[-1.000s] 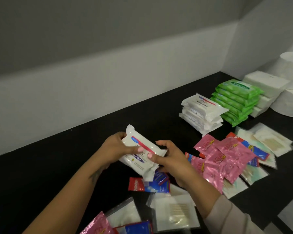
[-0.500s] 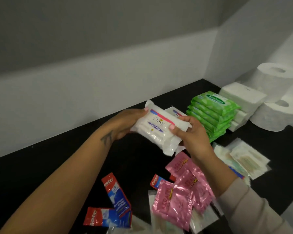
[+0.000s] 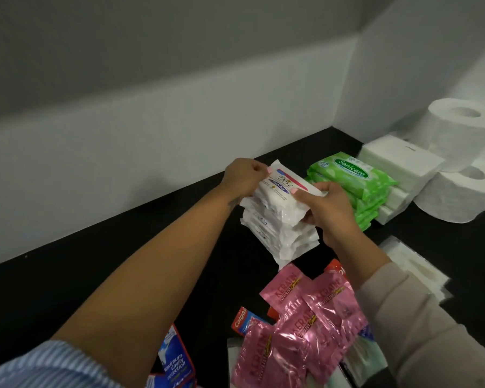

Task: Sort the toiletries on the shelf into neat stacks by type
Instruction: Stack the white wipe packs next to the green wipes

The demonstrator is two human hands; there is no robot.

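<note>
Sorting looks about half done, as I judge it. Both hands hold one white Dove pack [image 3: 282, 191] on top of the white Dove stack [image 3: 280, 233], at the back of the black shelf [image 3: 123, 261]. The left hand [image 3: 242, 177] pinches the far-left end of the pack with curled fingers, and the right hand [image 3: 329, 204] pinches the near-right end between thumb and fingers. I cannot tell if the pack already rests fully on the stack or hangs just above it.

Just beyond the right hand stands the green Sanicare stack [image 3: 353, 186], neat and touching or almost touching the white stack. Behind it is a stack of white napkin packs [image 3: 401, 161], and farther on two toilet paper rolls [image 3: 459, 152]. These piles seem finished.

Below the grip, toward the person, much is left. Pink Keratin sachets [image 3: 305, 326] lie in a loose, overlapping heap. Red and blue Colgate sachets [image 3: 177, 359] are scattered, some partly under the pink ones. Clear flat packets [image 3: 420, 273] lie under the right forearm's side, also not stacked. So at least three kinds probably need stacks.

The held pack lies flat, printed face up. Its long axis runs from the left hand's pinch at the far left to the right hand's pinch at the near right, close to the line of the packs under it. The crimped ends point at the two hands.
</note>
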